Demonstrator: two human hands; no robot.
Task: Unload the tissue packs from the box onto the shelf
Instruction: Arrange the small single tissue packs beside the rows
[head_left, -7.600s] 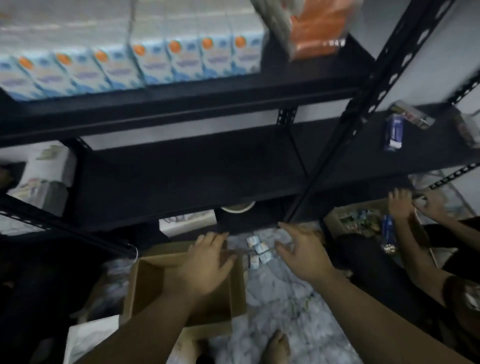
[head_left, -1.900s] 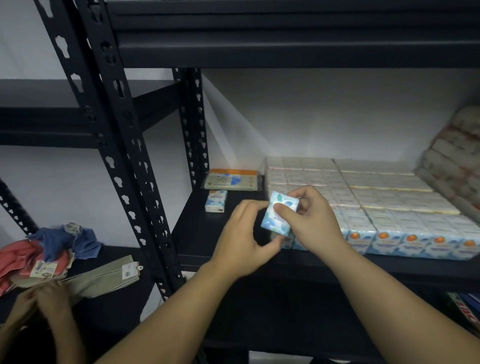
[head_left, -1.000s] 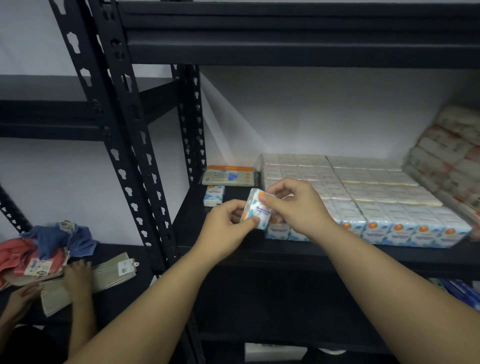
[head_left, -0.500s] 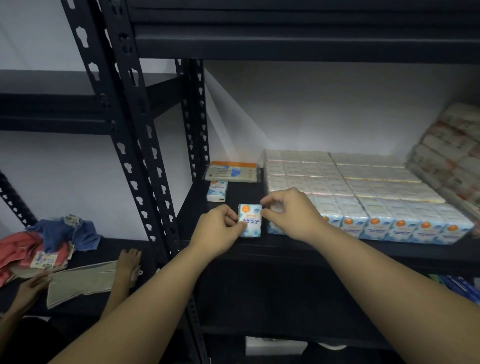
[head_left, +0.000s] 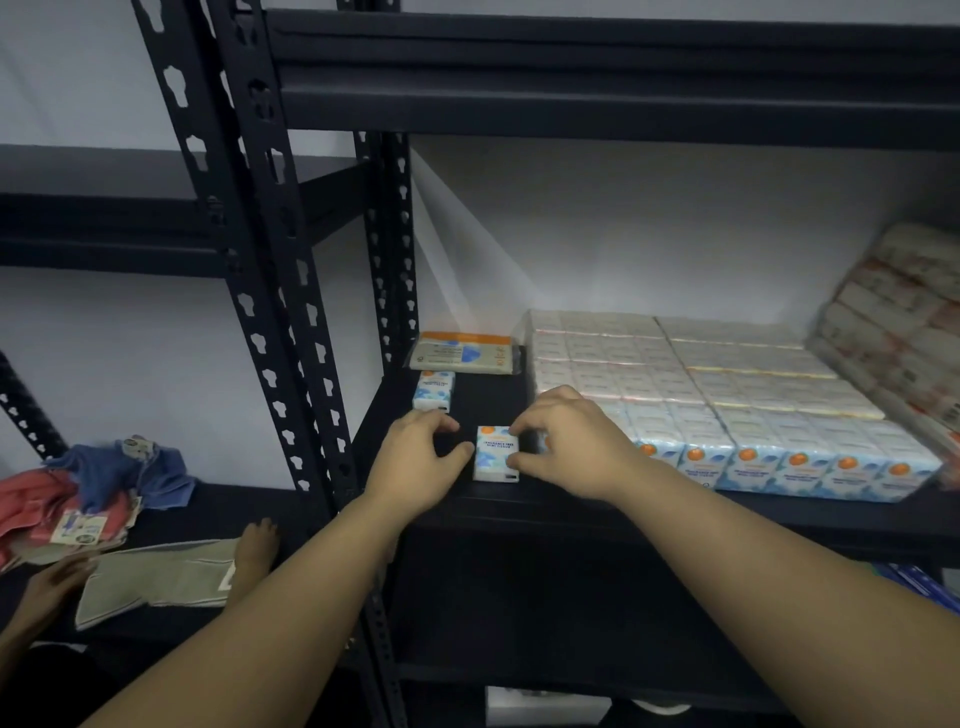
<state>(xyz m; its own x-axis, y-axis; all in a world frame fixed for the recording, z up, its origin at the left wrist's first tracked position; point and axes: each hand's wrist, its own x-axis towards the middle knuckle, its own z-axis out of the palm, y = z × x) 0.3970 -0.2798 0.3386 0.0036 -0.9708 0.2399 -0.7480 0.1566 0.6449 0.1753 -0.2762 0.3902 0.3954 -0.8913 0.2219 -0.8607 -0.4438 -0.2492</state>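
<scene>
The black shelf (head_left: 519, 499) carries a block of wrapped packs (head_left: 727, 415) on its right part, one loose pack (head_left: 434, 391) and a flat pouch (head_left: 465, 353) near the back left. My left hand (head_left: 415, 467) and right hand (head_left: 566, 441) pinch a tissue pack (head_left: 497, 453) from both sides; it seems to rest upright on the shelf's front edge.

Dim overall, brightest on the white wall (head_left: 649, 234) above the right hand (head_left: 576, 441). Deep shadow below both hands. Soft blur on stacked packs (head_left: 914, 322) far right; uprights (head_left: 228, 218) bowed by wide-angle distortion.
</scene>
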